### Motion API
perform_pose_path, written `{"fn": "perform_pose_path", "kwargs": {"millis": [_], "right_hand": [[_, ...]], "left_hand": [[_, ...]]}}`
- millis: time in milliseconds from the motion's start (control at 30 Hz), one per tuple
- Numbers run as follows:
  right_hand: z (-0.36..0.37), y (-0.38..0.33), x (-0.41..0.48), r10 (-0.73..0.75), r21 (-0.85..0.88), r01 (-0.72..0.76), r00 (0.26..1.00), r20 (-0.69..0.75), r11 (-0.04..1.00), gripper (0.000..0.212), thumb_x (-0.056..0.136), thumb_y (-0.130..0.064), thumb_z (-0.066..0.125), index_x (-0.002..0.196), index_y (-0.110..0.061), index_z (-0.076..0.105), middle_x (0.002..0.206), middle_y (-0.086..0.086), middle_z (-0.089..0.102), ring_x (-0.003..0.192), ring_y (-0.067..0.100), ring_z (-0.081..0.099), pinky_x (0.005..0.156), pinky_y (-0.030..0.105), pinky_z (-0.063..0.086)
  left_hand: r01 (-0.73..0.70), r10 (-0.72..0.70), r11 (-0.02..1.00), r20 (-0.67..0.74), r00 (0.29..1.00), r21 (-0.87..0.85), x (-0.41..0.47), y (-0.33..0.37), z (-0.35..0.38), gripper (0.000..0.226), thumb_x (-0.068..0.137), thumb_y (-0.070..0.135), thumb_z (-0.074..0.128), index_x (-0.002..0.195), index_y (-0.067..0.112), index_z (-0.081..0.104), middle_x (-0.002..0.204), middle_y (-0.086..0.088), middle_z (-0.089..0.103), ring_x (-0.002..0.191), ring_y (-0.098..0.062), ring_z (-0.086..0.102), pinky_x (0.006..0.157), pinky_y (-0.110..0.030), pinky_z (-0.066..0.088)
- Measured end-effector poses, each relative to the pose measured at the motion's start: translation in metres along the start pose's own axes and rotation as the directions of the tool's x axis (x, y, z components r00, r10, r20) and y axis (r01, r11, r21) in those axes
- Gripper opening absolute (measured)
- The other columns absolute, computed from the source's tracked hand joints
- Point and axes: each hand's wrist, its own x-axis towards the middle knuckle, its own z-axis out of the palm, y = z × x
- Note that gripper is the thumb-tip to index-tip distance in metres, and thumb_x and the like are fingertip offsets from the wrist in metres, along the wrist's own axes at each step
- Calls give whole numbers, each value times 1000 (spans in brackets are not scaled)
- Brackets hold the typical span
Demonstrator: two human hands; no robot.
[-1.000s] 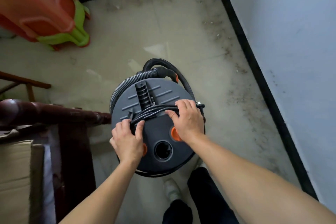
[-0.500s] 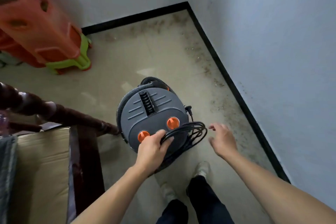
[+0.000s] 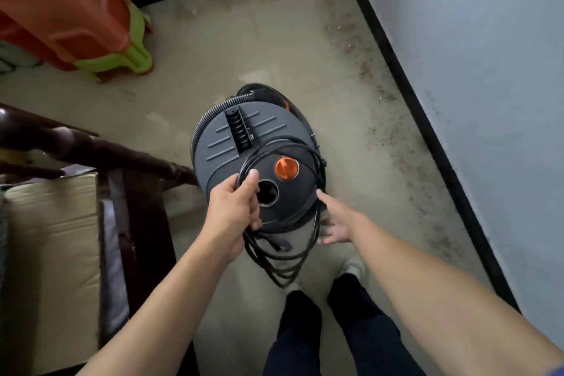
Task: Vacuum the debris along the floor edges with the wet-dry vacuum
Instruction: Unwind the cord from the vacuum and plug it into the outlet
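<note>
Wet-dry vacuum (image 3: 244,143) stands mid-floor, hose (image 3: 207,119) wrapped round it. Left hand (image 3: 235,207) grasps the coiled power cord (image 3: 283,265) at its 7 o'clock. Right hand (image 3: 334,223), released, reaches in at 4 o'clock, holding nothing. Debris (image 3: 360,49) by the wall (image 3: 488,70), 12 to 3 o'clock, untouched. Vacuuming not begun.

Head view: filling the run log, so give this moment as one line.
left hand grips cord coil | right hand open beside vacuum | debris by baseboard | vacuuming not started
</note>
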Motion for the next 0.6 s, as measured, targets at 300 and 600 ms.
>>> {"fn": "perform_pose_path", "kwargs": {"millis": [300, 600], "right_hand": [[-57, -41, -48, -261, 336, 255, 965, -27, 907, 27, 96, -31, 60, 74, -17, 56, 45, -10, 50, 32, 0, 41, 32, 10, 28], [-155, -112, -176, -348, 472, 347, 933, -88, 810, 20, 96, -21, 53, 77, -15, 60, 56, -6, 64, 41, 5, 57, 44, 14, 41]], "left_hand": [[142, -162, 902, -15, 987, -407, 7, 63, 11, 38, 101, 32, 44, 65, 20, 40, 44, 7, 24, 35, -8, 23, 43, -21, 31], [5, 33, 973, 163, 986, -229, -11, 152, 102, 28, 101, 26, 46, 78, 11, 49, 44, 4, 25, 33, -10, 26, 38, -22, 36]]}}
